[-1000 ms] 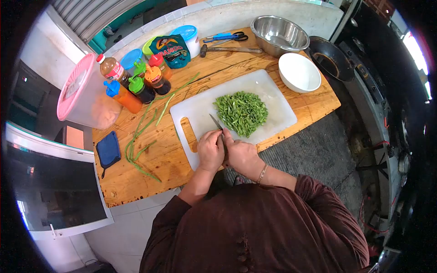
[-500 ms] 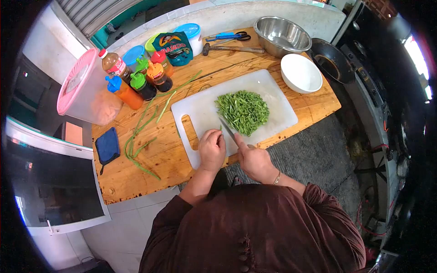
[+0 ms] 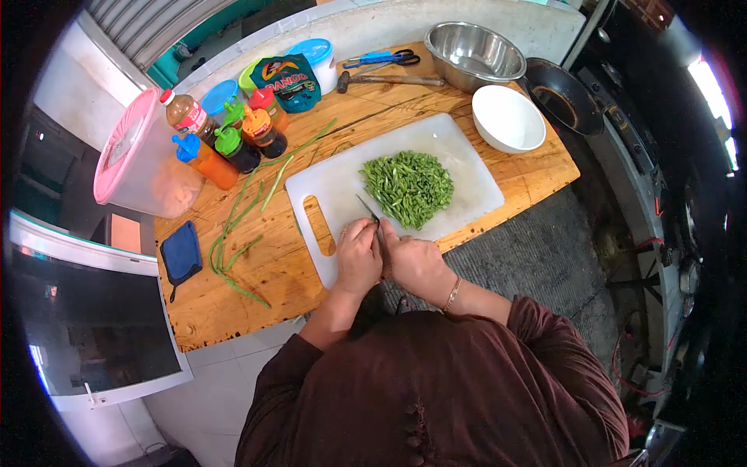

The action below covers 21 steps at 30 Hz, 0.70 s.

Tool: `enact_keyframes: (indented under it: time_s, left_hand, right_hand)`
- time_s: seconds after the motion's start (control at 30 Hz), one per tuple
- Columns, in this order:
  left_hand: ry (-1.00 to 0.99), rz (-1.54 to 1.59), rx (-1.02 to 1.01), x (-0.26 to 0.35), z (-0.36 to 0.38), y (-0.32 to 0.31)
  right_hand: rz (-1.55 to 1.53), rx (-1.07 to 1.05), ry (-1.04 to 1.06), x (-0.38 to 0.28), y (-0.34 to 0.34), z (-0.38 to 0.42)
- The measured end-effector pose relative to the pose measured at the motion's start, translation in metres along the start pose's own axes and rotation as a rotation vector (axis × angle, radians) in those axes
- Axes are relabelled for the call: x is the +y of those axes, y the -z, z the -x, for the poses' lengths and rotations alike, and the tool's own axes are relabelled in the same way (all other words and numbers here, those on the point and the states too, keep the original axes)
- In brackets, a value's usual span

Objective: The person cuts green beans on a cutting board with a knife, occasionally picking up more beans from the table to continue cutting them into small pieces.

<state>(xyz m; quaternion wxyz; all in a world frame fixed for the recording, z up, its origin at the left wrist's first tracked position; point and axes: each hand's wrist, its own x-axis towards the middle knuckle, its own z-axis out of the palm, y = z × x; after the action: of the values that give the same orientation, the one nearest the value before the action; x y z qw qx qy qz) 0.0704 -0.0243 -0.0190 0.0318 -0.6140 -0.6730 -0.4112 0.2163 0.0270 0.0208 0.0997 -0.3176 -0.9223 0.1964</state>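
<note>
My right hand (image 3: 417, 261) is closed around the handle of a knife (image 3: 367, 207). Its blade points up and left over the white cutting board (image 3: 327, 180). Right beside it, my left hand (image 3: 359, 257) has its fingers curled together near the blade's base; whatever they pinch is hidden. A heap of chopped long green beans (image 3: 408, 189) lies on the board just beyond the hands. Several whole long beans (image 3: 226, 241) are strewn on the wooden table (image 3: 299, 300), left of the board.
A white bowl (image 3: 508, 118), a steel basin (image 3: 475, 56) and a hammer (image 3: 389, 79) stand or lie toward the back. Scissors (image 3: 401, 57) are near the hammer. Sauce bottles (image 3: 208, 162), a pink-lidded tub (image 3: 148, 167) and a blue cloth pad (image 3: 181, 251) occupy the left.
My right hand has moved left with the knife, up against my left hand. The blade has shifted left, off the edge of the chopped heap.
</note>
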Motion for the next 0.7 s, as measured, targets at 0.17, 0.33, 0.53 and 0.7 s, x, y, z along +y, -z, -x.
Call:
enact_keyframes:
  time_s: [0.17, 0.33, 0.53, 0.7]
  left_hand:
    - [0.09, 0.083, 0.049, 0.002, 0.0, 0.0]
    - [0.122, 0.099, 0.088, 0.004, 0.001, -0.003]
    - [0.063, 0.068, 0.034, 0.0, 0.001, -0.003]
    - [0.021, 0.031, 0.02, 0.006, -0.001, 0.0]
  right_hand:
    - [-0.065, -0.059, -0.124, 0.01, 0.008, 0.006]
    - [-0.051, -0.016, -0.102, 0.008, 0.008, 0.03]
    - [0.054, -0.07, -0.118, -0.009, 0.0, 0.038]
    - [0.156, -0.056, -0.101, -0.014, -0.014, 0.036]
